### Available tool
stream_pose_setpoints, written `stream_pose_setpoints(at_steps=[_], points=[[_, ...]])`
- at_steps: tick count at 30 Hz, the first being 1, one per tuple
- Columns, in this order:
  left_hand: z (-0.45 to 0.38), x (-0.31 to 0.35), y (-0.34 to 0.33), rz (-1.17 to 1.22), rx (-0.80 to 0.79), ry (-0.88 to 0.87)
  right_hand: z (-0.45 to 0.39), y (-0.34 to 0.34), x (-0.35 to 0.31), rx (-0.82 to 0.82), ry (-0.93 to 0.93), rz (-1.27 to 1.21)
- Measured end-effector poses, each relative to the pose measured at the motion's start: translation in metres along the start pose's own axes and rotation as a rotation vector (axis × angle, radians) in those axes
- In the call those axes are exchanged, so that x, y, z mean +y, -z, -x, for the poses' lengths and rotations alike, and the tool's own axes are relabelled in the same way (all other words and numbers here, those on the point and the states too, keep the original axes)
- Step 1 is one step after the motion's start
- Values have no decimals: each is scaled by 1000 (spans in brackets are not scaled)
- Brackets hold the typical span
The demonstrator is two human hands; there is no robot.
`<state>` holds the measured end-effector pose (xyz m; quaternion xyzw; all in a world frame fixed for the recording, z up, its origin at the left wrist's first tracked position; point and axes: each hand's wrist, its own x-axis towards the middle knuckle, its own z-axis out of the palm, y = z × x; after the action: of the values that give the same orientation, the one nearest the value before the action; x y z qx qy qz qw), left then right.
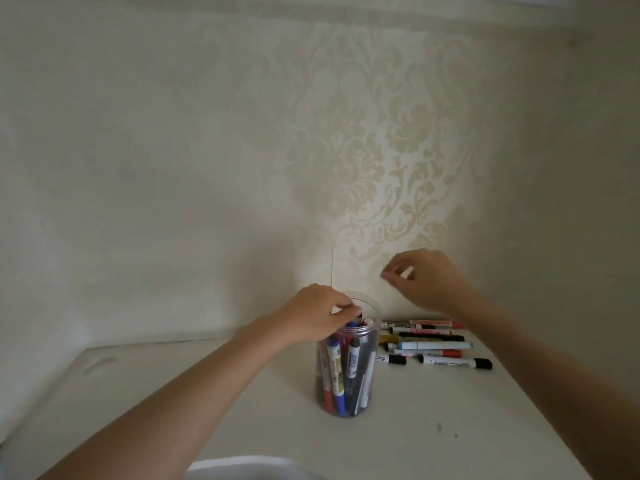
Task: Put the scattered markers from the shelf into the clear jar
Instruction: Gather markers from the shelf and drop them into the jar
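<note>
**Ana:** Patterned cream wallpaper (398, 161) fills most of the frame, with the white shelf (433, 410) across the bottom. Start with the hands?

**Ben:** The left hand (311, 315), just below centre, sits at the mouth of the clear jar (346, 368). Its fingers are curled and pinched together over the rim, right at the tops of the markers standing inside. Whether it grips one or only nudges it down, I cannot tell.

**Ana:** And the other?

**Ben:** The right hand (426, 278) hangs in the air, right of centre, above the shelf and near the wall. Thumb and forefinger are close together, the rest loosely bent. It seems to hold nothing, though something pale shows between the fingers and I can't make it out.

**Ana:** Moving outward?

**Ben:** The jar stands upright in the lower middle, already well stocked with markers. Just right of it, the loose markers (429, 346) lie in a rough row on the shelf, the nearest almost touching the jar.

**Ana:** So which step is this?

**Ben:** I'd judge a marker is being settled into the jar, with the job perhaps half done. Next, the right hand should drop onto the row, pinch a marker and carry it to the mouth, tipping it upright to slip between the crowded ones.
</note>
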<state>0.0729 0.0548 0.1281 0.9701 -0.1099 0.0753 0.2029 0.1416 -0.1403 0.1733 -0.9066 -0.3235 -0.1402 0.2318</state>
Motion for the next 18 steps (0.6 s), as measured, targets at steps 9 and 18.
stream_pose_setpoints(at_steps=[9, 18], points=[[-26, 68, -5, 100, 252, -172, 82, -58, 171, -195, -465, 127], [-86, 84, -148, -127, -143, 318, 86, -97, 206, -330, -322, 237]])
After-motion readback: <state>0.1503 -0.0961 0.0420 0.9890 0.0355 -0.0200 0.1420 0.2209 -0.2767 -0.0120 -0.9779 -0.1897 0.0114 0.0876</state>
